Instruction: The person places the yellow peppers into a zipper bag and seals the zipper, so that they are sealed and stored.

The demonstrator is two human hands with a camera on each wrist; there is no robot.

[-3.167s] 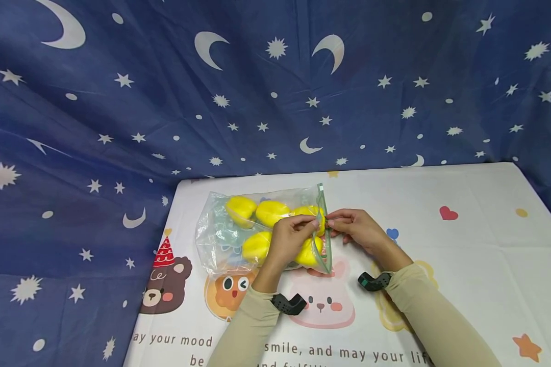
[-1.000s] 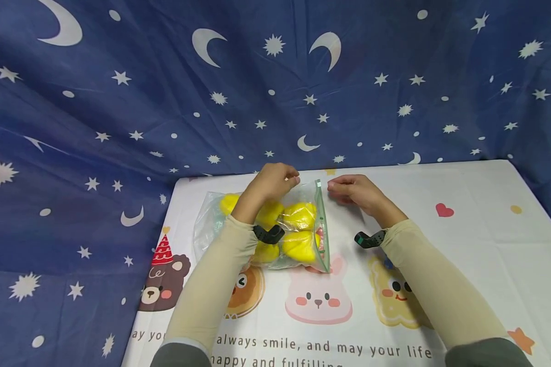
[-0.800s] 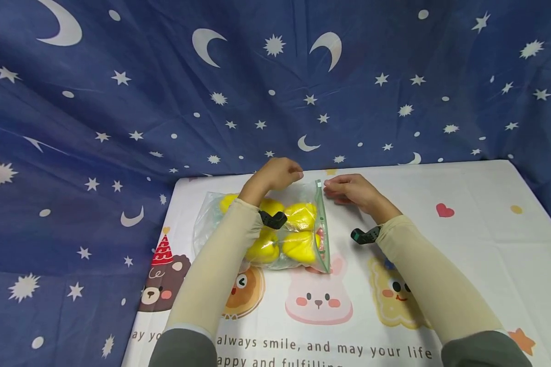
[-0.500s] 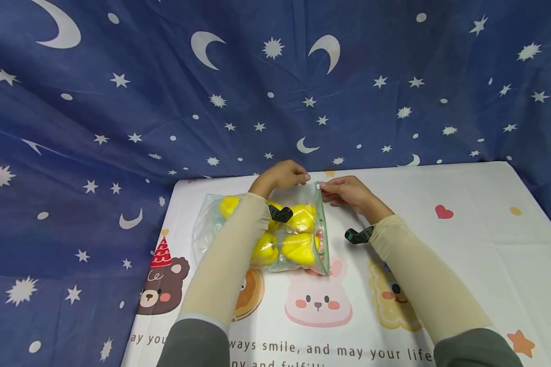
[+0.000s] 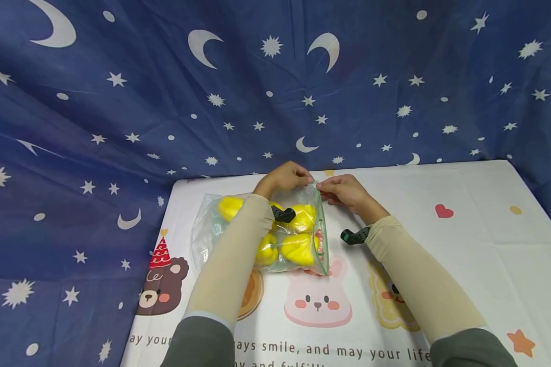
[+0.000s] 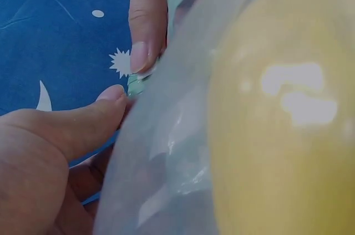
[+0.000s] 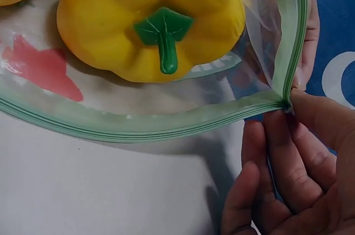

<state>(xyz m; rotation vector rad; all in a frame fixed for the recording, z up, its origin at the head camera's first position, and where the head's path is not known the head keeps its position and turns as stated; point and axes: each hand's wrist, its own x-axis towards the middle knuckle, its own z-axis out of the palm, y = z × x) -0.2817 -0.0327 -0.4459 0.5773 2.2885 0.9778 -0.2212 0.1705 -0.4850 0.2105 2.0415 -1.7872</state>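
A clear zip bag (image 5: 206, 224) with a green zip strip (image 7: 138, 129) lies on its side, its mouth facing right. Several yellow bell peppers (image 5: 298, 250) are inside; one pepper (image 7: 150, 24) shows its green stem in the right wrist view. At the bag's far corner, my left hand (image 5: 286, 177) reaches over the bag and pinches the edge between thumb and fingers, partly behind the plastic. My right hand (image 5: 349, 193) pinches the zip strip's far end from the right. Along most of its length, the mouth gapes in the right wrist view. My left forearm covers some peppers.
A white cloth (image 5: 486, 219) printed with cartoon animals and lettering covers the table. Behind and to the left hangs a blue curtain (image 5: 239, 76) with moons and stars. Black wrist straps (image 5: 355, 236) sit on both wrists.
Both hands have left the middle of the bag's mouth for its far corner. Over the last second they have come closer together and taken hold there. The bag has stayed nearly in place.
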